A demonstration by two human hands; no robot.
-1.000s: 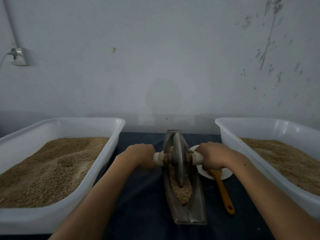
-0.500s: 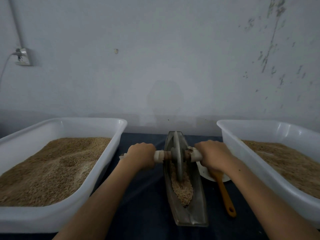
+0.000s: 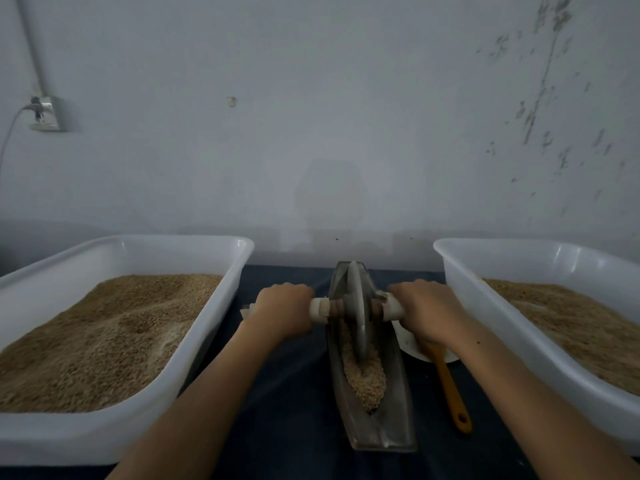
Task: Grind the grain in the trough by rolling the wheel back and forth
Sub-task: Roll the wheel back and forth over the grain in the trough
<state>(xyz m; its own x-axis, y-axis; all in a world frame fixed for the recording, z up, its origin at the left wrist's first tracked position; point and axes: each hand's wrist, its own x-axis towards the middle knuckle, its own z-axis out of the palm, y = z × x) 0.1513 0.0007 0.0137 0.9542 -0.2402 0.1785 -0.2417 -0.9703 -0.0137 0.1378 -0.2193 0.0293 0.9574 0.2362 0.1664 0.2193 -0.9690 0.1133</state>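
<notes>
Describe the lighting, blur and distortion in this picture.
Head view: dim, bluish, even light; a faint shadow on the wall above the wheel; wide-angle bending bows both tubs' rims; the hands and grain in the trough look soft, slightly blurred.

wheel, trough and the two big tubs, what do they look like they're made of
Wheel: thin grey disc with a dull sheen, likely metal, possibly stone. Trough: same grey with soft glints at its near end, probably metal. Left tub and right tub: glossy, slightly translucent white, rounded rims, likely plastic.
</notes>
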